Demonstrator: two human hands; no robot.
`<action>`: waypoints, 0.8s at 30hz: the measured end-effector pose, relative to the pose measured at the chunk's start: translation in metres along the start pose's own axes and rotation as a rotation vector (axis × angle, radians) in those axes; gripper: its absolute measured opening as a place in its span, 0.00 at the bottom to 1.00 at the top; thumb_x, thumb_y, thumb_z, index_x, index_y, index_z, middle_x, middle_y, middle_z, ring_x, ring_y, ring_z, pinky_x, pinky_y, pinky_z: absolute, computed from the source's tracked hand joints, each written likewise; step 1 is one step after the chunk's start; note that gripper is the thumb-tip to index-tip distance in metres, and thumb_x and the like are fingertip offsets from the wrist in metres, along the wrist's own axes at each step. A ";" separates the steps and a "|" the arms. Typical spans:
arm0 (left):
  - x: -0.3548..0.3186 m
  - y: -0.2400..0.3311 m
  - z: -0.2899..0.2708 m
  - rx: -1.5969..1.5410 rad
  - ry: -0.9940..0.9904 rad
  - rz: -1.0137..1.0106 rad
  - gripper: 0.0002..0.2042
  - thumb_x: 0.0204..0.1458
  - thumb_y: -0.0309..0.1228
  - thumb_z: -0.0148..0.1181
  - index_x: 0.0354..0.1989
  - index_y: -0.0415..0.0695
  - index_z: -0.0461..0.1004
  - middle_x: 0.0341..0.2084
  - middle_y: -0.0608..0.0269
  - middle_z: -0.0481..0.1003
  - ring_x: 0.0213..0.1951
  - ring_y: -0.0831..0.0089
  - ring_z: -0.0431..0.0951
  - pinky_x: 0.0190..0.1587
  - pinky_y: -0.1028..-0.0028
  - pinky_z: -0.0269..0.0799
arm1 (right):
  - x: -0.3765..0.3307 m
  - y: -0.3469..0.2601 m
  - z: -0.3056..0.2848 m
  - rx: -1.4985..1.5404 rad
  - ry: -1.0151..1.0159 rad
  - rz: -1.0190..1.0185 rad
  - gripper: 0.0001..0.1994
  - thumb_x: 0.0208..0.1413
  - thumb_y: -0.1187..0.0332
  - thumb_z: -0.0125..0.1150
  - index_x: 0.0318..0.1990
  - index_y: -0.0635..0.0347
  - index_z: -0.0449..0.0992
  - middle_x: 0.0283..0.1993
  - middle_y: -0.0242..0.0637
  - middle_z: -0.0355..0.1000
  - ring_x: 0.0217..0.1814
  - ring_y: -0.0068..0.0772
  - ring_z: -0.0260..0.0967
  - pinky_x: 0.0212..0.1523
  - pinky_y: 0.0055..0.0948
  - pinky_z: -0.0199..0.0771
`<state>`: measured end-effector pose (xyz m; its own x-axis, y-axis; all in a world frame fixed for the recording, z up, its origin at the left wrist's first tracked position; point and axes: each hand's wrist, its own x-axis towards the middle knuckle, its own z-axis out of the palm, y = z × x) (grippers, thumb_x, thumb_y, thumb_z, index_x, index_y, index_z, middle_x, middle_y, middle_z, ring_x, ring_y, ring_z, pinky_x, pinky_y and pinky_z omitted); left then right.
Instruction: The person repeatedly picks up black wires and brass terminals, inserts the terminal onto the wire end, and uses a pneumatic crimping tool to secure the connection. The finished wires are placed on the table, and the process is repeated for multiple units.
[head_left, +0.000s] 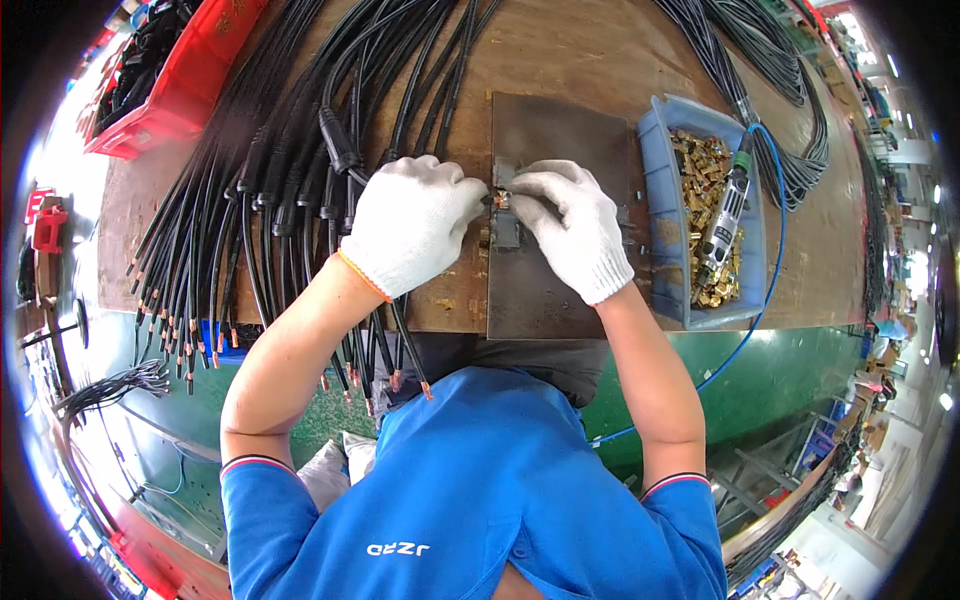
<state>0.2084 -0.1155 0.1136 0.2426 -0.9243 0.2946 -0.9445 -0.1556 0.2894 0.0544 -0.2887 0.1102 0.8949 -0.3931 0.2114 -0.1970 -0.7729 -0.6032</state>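
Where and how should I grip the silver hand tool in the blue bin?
Probably mid-length on the silver hand tool, from above with the right hand, which is nearer. It lies slanted atop the brass fittings, its slender barrel exposed; the blue hose meets the green end, so stay clear there.

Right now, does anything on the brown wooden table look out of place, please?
Slightly: the silver-and-green handheld tool lies across the loose brass-coloured metal fittings in the blue rectangular plastic bin, an odd place among small parts.

head fisheye | faces down | close over left hand (418,222), right hand (575,228), workbench (585,50)
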 end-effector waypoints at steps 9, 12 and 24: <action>0.003 0.003 0.011 0.064 -0.056 -0.051 0.09 0.49 0.27 0.66 0.39 0.48 0.83 0.35 0.60 0.79 0.43 0.57 0.80 0.47 0.58 0.78 | 0.013 0.001 -0.007 0.110 -0.101 0.109 0.09 0.58 0.65 0.71 0.44 0.54 0.87 0.46 0.40 0.84 0.53 0.48 0.80 0.57 0.44 0.79; 0.003 0.003 0.013 0.053 -0.044 -0.046 0.08 0.50 0.27 0.66 0.39 0.47 0.83 0.34 0.60 0.79 0.43 0.57 0.80 0.48 0.58 0.78 | 0.013 0.000 -0.003 0.076 -0.083 0.099 0.09 0.58 0.64 0.72 0.44 0.55 0.87 0.45 0.41 0.84 0.52 0.49 0.80 0.56 0.44 0.79; 0.009 0.007 0.009 0.018 -0.014 0.003 0.09 0.50 0.26 0.64 0.40 0.45 0.83 0.32 0.57 0.76 0.40 0.53 0.79 0.43 0.56 0.76 | 0.006 0.005 -0.004 -0.017 0.004 -0.041 0.08 0.61 0.61 0.69 0.41 0.53 0.86 0.44 0.43 0.83 0.50 0.54 0.80 0.53 0.49 0.80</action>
<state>0.2022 -0.1278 0.1100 0.2364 -0.9297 0.2825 -0.9491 -0.1587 0.2721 0.0575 -0.2969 0.1122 0.9010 -0.3624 0.2386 -0.1667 -0.7969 -0.5807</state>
